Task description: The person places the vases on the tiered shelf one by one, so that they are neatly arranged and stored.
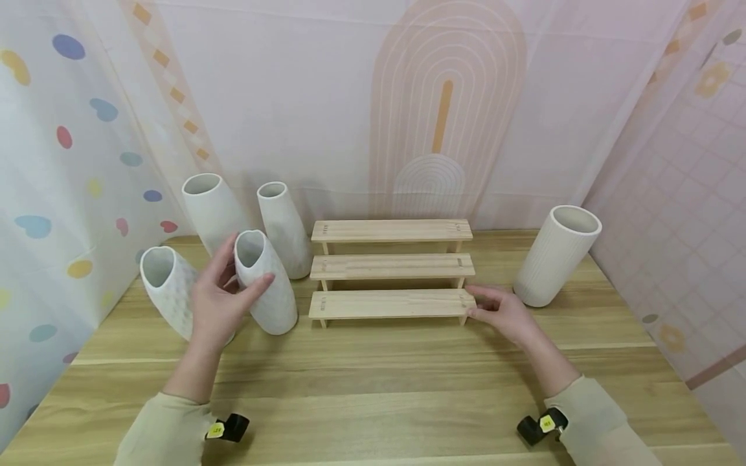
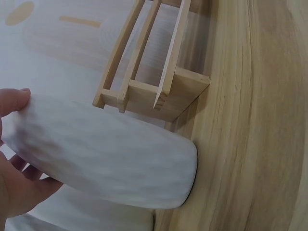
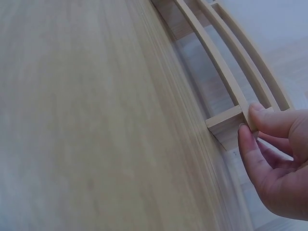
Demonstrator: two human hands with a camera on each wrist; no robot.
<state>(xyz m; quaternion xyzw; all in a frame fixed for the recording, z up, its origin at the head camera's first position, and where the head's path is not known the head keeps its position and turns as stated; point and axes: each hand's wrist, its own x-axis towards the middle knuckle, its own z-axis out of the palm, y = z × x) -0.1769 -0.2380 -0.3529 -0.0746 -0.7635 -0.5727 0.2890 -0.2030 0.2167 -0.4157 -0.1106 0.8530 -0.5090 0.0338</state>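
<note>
My left hand holds a white vase with a dimpled surface, thumb on one side of its upper part and fingers on the other. The left wrist view shows this dimpled vase with its base at the wooden table. A three-tier wooden display stand is to the right of it. My right hand is at the right end of the stand's lowest tier. In the right wrist view, the thumb and fingers of this hand pinch the end of that board.
Beside my left hand stands another dimpled vase, partly hidden. Behind are a tall white vase and a slimmer one. A ribbed white vase stands to the right on the table. Patterned curtains hang around.
</note>
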